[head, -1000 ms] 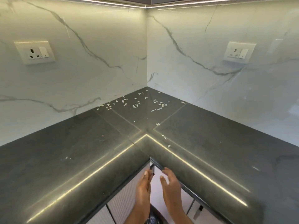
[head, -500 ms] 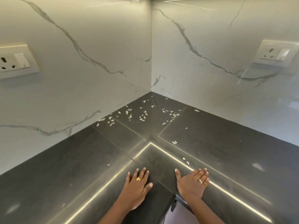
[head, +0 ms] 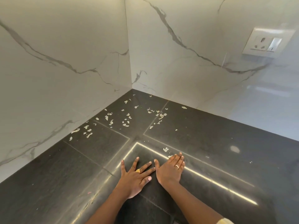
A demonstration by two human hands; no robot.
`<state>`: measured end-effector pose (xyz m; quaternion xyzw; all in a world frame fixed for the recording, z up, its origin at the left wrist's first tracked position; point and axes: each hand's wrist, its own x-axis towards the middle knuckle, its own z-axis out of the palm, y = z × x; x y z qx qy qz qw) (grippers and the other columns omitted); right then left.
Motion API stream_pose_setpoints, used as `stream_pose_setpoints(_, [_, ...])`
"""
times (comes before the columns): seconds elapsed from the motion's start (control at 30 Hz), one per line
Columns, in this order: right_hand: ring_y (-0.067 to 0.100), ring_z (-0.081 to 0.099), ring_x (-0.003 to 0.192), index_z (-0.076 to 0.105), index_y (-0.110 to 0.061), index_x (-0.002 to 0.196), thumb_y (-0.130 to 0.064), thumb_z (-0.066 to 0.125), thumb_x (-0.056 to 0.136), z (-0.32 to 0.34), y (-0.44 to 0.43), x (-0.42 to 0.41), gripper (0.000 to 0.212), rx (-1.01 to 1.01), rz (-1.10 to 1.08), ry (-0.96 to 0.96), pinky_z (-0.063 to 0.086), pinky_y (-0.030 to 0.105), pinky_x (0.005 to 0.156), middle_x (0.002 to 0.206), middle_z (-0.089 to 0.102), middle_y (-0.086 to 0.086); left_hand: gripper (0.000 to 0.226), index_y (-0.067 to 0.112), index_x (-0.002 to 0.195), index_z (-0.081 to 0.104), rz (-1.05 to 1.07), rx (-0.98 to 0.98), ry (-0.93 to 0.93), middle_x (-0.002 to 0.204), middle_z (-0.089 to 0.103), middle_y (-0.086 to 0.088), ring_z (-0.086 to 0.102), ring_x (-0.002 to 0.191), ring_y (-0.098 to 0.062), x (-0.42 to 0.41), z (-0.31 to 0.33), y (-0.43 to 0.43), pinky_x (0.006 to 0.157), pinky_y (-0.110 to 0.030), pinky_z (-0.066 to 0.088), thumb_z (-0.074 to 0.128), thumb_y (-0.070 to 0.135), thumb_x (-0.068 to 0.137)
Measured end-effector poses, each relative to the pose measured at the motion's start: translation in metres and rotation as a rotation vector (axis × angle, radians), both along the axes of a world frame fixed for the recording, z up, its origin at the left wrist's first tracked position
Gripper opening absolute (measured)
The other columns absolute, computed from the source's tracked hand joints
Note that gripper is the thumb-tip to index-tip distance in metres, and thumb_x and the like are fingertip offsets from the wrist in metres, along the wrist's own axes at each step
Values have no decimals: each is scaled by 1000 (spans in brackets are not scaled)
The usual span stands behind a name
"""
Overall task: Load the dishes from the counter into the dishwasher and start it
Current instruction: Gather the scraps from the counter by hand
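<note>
My left hand [head: 136, 177] lies flat, palm down, on the dark stone counter [head: 210, 143], fingers spread, a gold ring on one finger. My right hand [head: 171, 169] rests flat beside it, also palm down and empty, with a ring; the two thumbs nearly touch. Both hands sit near the inner corner of the L-shaped counter. No dishes and no dishwasher show in this view.
Several small pale flakes [head: 126, 120] are scattered over the counter toward the back corner. White marble-patterned walls [head: 64, 70] meet at the corner. A wall socket [head: 265, 42] is at the upper right. A light strip reflects across the counter.
One second ago both hands were below the counter edge at a cabinet door. They rose onto the counter and have since moved closer together and slightly forward; the view has come nearer.
</note>
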<state>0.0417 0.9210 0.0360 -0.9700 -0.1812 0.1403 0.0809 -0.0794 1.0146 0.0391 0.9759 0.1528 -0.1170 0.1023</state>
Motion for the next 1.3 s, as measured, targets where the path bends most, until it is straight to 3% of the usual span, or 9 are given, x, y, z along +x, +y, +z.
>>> stream_pose_setpoints(0.2, [36,-19,141,-2,-31,149,-61,19,93,4,18,33,67,21,230,54,-11,51,112,154,-17,17,61,66,132,-9,97,27,-31,139,-16,37,-28,132,-12,17,-4,8,93,-58,-32,-19,69,72])
stream_pose_setpoints(0.37, [32,-19,142,8,-44,145,-57,24,95,14,-3,77,54,194,378,60,-8,49,113,156,-17,1,50,67,132,-2,165,84,-17,145,-1,37,-2,144,-21,30,-3,17,89,-53,-39,-10,68,83])
stream_pose_setpoints(0.47, [31,-10,144,11,-34,148,-48,26,98,14,-49,113,54,274,179,-56,-1,47,115,158,-7,3,72,64,134,-10,177,63,-9,144,-14,34,-19,141,-18,47,-5,27,96,-61,-28,-24,78,64])
stream_pose_setpoints(0.57, [32,1,144,14,-19,149,-42,27,99,4,-116,155,57,235,-167,-150,5,46,116,157,1,10,61,63,134,-10,224,77,-19,149,-10,31,-14,144,-20,60,-1,33,101,-64,-19,-11,73,74])
stream_pose_setpoints(0.67, [33,5,144,13,-2,147,-40,33,98,-1,-184,189,66,218,-498,-185,5,45,115,156,7,17,68,62,135,-6,205,95,-40,151,-3,30,-12,144,-19,63,-5,33,94,-56,-33,-15,71,68])
stream_pose_setpoints(0.77, [32,1,144,8,5,146,-44,32,97,-1,-224,215,74,229,-619,-140,3,44,116,155,4,20,68,61,134,-8,202,118,-43,151,-3,29,-17,140,-15,62,-2,29,79,-47,-44,-17,71,68])
stream_pose_setpoints(0.97, [29,2,145,6,5,146,-56,17,95,5,-183,230,80,107,-400,-45,2,40,117,156,3,19,80,56,136,-14,210,136,-49,148,-14,25,-23,135,-13,63,-8,30,84,-52,-41,-30,77,60])
stream_pose_setpoints(1.1, [29,1,145,5,4,147,-56,19,96,9,-98,207,79,91,-135,-38,2,40,117,156,0,19,79,48,137,-20,261,158,-55,145,-24,18,-25,134,-13,64,-11,28,102,-62,-22,-30,74,63])
stream_pose_setpoints(1.3, [24,-1,145,6,-6,149,-47,21,99,13,1,160,66,215,474,155,-1,39,117,157,1,10,91,41,143,-14,317,121,-85,150,-21,11,-23,136,-12,66,-12,31,106,-60,-19,-26,79,61])
